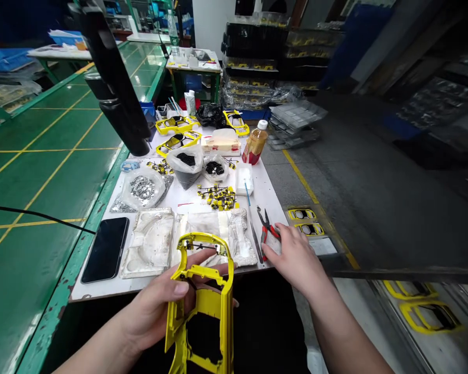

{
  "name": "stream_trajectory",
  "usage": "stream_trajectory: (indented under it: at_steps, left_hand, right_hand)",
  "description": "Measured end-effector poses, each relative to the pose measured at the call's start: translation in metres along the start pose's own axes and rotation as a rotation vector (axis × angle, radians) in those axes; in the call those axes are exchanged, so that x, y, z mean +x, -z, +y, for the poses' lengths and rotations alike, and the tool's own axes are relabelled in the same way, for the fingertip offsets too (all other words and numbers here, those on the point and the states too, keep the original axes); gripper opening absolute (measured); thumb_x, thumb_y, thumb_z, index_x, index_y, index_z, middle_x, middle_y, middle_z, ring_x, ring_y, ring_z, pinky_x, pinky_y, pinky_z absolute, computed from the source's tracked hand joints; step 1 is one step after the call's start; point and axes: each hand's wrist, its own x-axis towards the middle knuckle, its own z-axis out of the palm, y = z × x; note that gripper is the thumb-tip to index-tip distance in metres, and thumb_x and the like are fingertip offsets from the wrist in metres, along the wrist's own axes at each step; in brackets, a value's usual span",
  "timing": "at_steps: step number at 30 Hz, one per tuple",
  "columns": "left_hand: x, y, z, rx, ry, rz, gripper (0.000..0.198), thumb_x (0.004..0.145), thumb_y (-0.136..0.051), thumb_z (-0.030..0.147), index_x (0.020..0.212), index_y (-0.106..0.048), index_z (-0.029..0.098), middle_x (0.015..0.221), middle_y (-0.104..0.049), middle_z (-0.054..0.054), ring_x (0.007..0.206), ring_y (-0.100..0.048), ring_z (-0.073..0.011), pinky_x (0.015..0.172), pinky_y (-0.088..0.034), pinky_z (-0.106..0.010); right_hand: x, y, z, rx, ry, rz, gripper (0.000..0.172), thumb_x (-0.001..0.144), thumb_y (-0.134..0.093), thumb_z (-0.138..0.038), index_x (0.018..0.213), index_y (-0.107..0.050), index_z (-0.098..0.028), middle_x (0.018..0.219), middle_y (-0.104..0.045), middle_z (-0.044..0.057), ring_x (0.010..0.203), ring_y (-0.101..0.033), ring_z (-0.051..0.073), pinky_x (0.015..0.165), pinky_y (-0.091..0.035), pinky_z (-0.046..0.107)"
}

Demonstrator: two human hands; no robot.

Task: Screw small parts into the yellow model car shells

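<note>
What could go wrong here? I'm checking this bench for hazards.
1. The right hand is at the cutters near the table edge; a blind grab might catch the blades or knock them off.
2. The left hand alone holds the yellow shell out past the edge, so it could slip and drop.
3. The phone lies near the table's front corner, where a sleeve could sweep it off.

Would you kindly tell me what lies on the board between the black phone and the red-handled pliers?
In the head view, two whitish moulded trays lie side by side between the phone and the pliers, with grey tweezers just before the pliers.
</note>
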Motion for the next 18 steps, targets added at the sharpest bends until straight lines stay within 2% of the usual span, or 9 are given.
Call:
stream_trajectory:
  at_steps: [3, 5, 7, 10, 12, 14, 16, 18]
  left_hand:
    - [0.008, 0.007, -0.012, -0.052, 0.005, -0.071, 0.081, 0.098, -0.076, 0.052, 0.171, -0.052, 0.026, 0.161, -0.069, -0.019, 0.145, -0.069, -0.0474, 0.129, -0.045, -0.066]
    - [0.012, 0.007, -0.015, -0.072, 0.013, -0.074, 0.083, 0.100, -0.074, 0.052, 0.173, -0.049, 0.023, 0.157, -0.071, -0.020, 0.144, -0.069, -0.0451, 0.126, -0.049, -0.062]
    - [0.015, 0.004, -0.017, -0.088, 0.002, -0.057, 0.077, 0.103, -0.073, 0.045, 0.173, -0.050, 0.024, 0.155, -0.072, -0.019, 0.141, -0.071, -0.0401, 0.121, -0.055, -0.057]
    - [0.015, 0.000, -0.018, -0.073, -0.048, -0.025, 0.074, 0.103, -0.078, 0.044, 0.171, -0.053, 0.026, 0.151, -0.074, -0.018, 0.137, -0.073, -0.0352, 0.116, -0.058, -0.052]
    - [0.014, 0.000, -0.019, -0.041, -0.070, -0.017, 0.086, 0.096, -0.087, 0.051, 0.171, -0.052, 0.026, 0.147, -0.075, -0.018, 0.134, -0.073, -0.0340, 0.113, -0.060, -0.050]
    - [0.013, 0.002, -0.020, -0.010, -0.069, -0.009, 0.106, 0.084, -0.097, 0.058, 0.173, -0.048, 0.027, 0.146, -0.074, -0.018, 0.132, -0.072, -0.0326, 0.108, -0.061, -0.045]
    - [0.013, 0.008, -0.021, 0.015, -0.050, -0.009, 0.126, 0.072, -0.104, 0.064, 0.177, -0.042, 0.030, 0.147, -0.073, -0.018, 0.124, -0.074, -0.0292, 0.104, -0.061, -0.040]
    - [0.015, 0.014, -0.024, 0.036, -0.036, -0.019, 0.138, 0.065, -0.105, 0.069, 0.179, -0.036, 0.033, 0.149, -0.072, -0.018, 0.114, -0.076, -0.0260, 0.101, -0.061, -0.037]
  right_hand:
    - [-0.003, -0.003, -0.008, -0.037, -0.039, -0.009, 0.064, 0.105, -0.063, -0.044, 0.160, -0.055, -0.011, 0.154, -0.060, 0.025, 0.143, -0.057, 0.046, 0.114, -0.053, 0.060]
    - [-0.004, -0.002, -0.011, -0.059, -0.056, -0.008, 0.063, 0.104, -0.062, -0.037, 0.160, -0.056, -0.009, 0.151, -0.060, 0.027, 0.141, -0.058, 0.048, 0.108, -0.055, 0.060]
    - [-0.001, -0.002, -0.011, -0.073, -0.067, -0.004, 0.061, 0.101, -0.062, -0.029, 0.157, -0.058, -0.006, 0.146, -0.061, 0.029, 0.137, -0.058, 0.051, 0.104, -0.056, 0.061]
    - [0.006, -0.003, -0.002, -0.061, -0.098, 0.018, 0.055, 0.099, -0.058, -0.018, 0.152, -0.062, -0.002, 0.139, -0.063, 0.031, 0.133, -0.062, 0.052, 0.106, -0.055, 0.061]
    - [0.009, -0.001, 0.005, -0.019, -0.119, 0.025, 0.052, 0.100, -0.053, -0.013, 0.150, -0.062, -0.001, 0.139, -0.064, 0.031, 0.130, -0.067, 0.048, 0.108, -0.055, 0.058]
    - [0.006, 0.003, 0.009, 0.038, -0.104, 0.020, 0.049, 0.101, -0.051, -0.013, 0.148, -0.063, -0.006, 0.144, -0.064, 0.026, 0.131, -0.069, 0.040, 0.112, -0.056, 0.051]
    - [-0.005, 0.012, 0.010, 0.145, -0.008, 0.021, 0.044, 0.101, -0.054, -0.015, 0.143, -0.065, -0.015, 0.146, -0.066, 0.017, 0.133, -0.069, 0.031, 0.115, -0.055, 0.041]
    - [-0.023, 0.025, 0.005, 0.323, 0.164, 0.023, 0.034, 0.102, -0.057, -0.020, 0.134, -0.066, -0.023, 0.139, -0.069, 0.009, 0.127, -0.072, 0.024, 0.111, -0.057, 0.034]
